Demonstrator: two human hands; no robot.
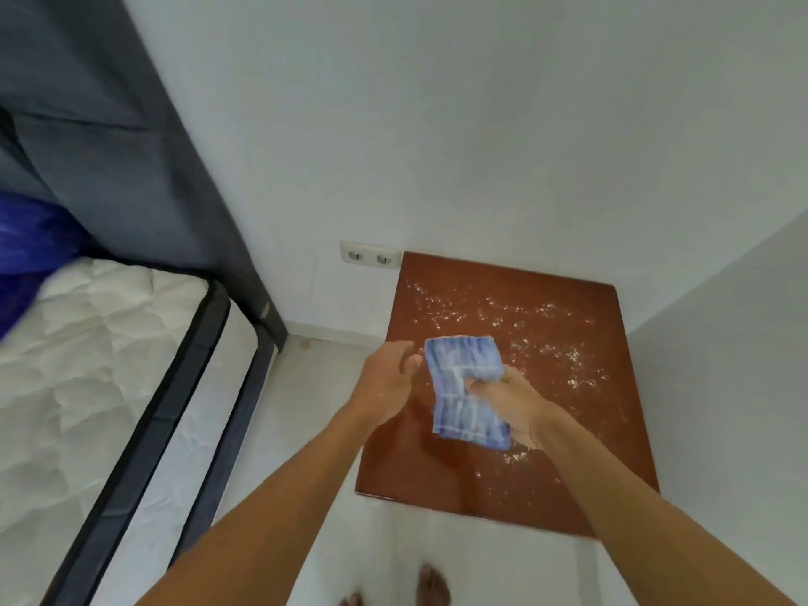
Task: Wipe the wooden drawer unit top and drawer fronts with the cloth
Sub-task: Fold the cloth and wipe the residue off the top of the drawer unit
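The reddish-brown wooden top of the drawer unit (546, 435) stands in a white corner, seen from above and sprinkled with pale crumbs or dust. Its drawer fronts are hidden from this angle. A blue-and-white checked cloth (463, 387) hangs folded above the top's left half. My right hand (511, 404) grips the cloth at its right edge. My left hand (387, 380) is just left of the cloth, fingers apart, fingertips close to its upper left corner; whether they touch it I cannot tell.
A bed with a white quilted mattress (87, 356) and dark frame lies at the left, with a grey curtain (109, 124) and something blue (26, 238) behind it. A double wall socket (369, 255) sits left of the unit. My bare feet (430, 588) stand on pale floor.
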